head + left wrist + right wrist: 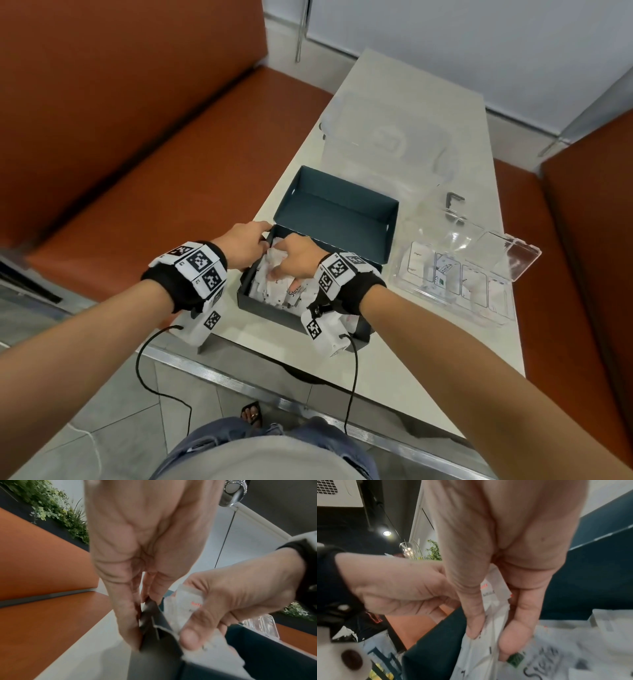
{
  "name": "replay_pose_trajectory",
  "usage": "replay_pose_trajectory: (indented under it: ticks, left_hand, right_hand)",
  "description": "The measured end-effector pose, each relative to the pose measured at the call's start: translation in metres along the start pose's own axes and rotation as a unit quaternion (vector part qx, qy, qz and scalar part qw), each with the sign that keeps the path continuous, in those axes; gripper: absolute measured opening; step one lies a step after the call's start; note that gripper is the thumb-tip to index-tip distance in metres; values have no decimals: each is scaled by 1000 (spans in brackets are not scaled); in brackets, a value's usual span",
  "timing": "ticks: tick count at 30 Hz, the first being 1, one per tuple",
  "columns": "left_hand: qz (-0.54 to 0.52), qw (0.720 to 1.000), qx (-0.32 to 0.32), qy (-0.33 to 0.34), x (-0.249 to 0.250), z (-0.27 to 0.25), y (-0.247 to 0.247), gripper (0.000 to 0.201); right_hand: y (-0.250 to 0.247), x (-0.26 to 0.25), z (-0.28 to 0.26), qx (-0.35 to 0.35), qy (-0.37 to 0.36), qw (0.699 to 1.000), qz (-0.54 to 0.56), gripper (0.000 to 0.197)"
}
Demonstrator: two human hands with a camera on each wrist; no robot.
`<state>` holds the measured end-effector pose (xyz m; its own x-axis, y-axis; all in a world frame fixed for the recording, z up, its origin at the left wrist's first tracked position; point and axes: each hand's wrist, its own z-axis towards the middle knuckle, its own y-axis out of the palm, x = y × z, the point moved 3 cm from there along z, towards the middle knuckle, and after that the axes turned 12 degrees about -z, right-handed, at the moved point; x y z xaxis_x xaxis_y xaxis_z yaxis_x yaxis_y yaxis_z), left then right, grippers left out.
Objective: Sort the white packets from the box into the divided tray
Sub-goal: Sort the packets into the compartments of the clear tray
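A dark teal box point(342, 212) stands open on the table, its lid tilted back and several white packets point(274, 291) piled inside. My left hand point(253, 240) pinches the box's far left corner wall point(154, 626) between thumb and fingers point(130, 628). My right hand point(291, 257) is down inside the box, where thumb and fingers point(474, 628) grip a bunch of white packets point(488, 655). The clear divided tray point(445, 308) sits to the right of the box, with packets in several compartments and its lid open.
A second clear plastic container point(383, 137) stands behind the box. Orange bench seats point(154, 188) flank the narrow pale table point(428, 359). The table's metal front edge point(274, 394) is close to my body. Cables hang from both wrists.
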<state>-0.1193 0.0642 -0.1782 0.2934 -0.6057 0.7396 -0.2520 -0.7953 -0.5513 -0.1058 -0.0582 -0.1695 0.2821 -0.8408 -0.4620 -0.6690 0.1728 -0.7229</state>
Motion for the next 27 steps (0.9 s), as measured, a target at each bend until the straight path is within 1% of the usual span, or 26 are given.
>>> replay_pose_trajectory:
  ticks: [2, 4, 6, 8, 9, 11, 13, 14, 15, 16, 17, 19, 20, 21, 23, 24, 26, 27]
  left_hand:
    - [3, 1000, 4, -2, -2, 1, 0, 41]
    - [-11, 1000, 8, -9, -3, 1, -1, 42]
    - [9, 1000, 27, 7, 0, 0, -4, 43]
    - [16, 995, 79, 55, 10, -2, -10, 41]
    - [2, 990, 108, 88, 18, -5, -13, 38]
    - [-53, 975, 154, 149, 38, -12, -17, 30]
    - [-134, 962, 161, 176, 61, -18, -19, 27]
    - [-180, 957, 147, 176, 72, -21, -18, 30]
    - [-230, 952, 117, 167, 83, -23, -15, 35]
    - [-284, 945, 64, 147, 94, -25, -10, 41]
    - [-337, 933, -6, 123, 105, -27, -3, 46]
    - [-428, 889, -143, 77, 125, -30, 10, 50]
    - [-460, 865, -191, 59, 136, -30, 18, 50]
    - [-488, 844, -219, 42, 140, -30, 21, 48]
    - [-525, 818, -234, 17, 153, -30, 33, 36]
    - [-540, 810, -231, 4, 159, -29, 40, 29]
    - [-558, 800, -219, -8, 170, -27, 56, 17]
    - [-557, 803, -212, -2, 174, -25, 64, 15]
  right_hand:
    - [-8, 7, -3, 31, 0, 999, 28, 16]
    - [-18, 14, -10, 54, 1, 996, 65, 22]
    - [-28, 22, -19, 66, 5, 991, 119, 12]
    - [-38, 30, -30, 89, 6, 983, 159, 25]
    - [-44, 34, -36, 99, 7, 979, 180, 28]
    - [-57, 38, -51, 117, -10, 967, 228, 26]
    - [-72, 40, -67, 134, -30, 948, 288, 24]
    - [-80, 40, -75, 143, -42, 938, 314, 23]
    - [-87, 40, -82, 151, -58, 927, 337, 23]
    - [-93, 40, -89, 156, -74, 917, 360, 24]
    - [-99, 41, -95, 161, -89, 907, 379, 26]
    - [-106, 43, -103, 172, -108, 895, 397, 32]
    - [-109, 47, -108, 181, -109, 894, 396, 36]
    - [-109, 47, -107, 186, -103, 898, 386, 40]
    - [-110, 53, -113, 196, -92, 907, 360, 44]
    - [-111, 59, -117, 194, -91, 912, 350, 41]
    - [-114, 72, -125, 197, -89, 922, 321, 26]
    - [-115, 80, -130, 202, -86, 927, 305, 23]
